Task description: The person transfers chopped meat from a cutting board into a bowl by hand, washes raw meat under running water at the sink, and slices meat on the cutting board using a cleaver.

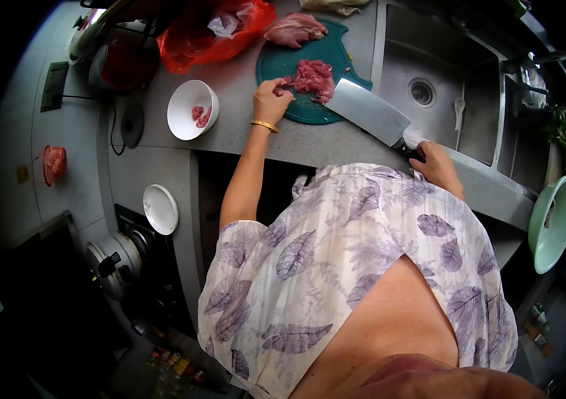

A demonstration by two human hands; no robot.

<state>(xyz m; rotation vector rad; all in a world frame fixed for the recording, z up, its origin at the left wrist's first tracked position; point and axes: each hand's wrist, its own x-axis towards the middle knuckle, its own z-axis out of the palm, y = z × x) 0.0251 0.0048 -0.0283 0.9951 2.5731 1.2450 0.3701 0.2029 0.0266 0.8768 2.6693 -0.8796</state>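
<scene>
My right hand (437, 165) grips the black handle of a cleaver (371, 112). Its broad blade lies over the right edge of a green cutting board (276, 63), the front end touching or close to a heap of chopped raw meat (314, 78). At the heap's left side is my left hand (272, 103), wearing a gold bracelet, its fingers curled together; what they pinch, if anything, is hidden. A larger piece of raw meat (295, 30) rests at the back of the board. Left of the board, a white bowl (183, 110) holds a few meat pieces.
A red plastic bag (183, 50) lies behind the bowl. On the right is a steel sink (396, 40) with a white spoon (458, 113) inside. A light green basin (552, 226) stands at far right. A white dish (161, 209) and a pot (115, 256) are at left.
</scene>
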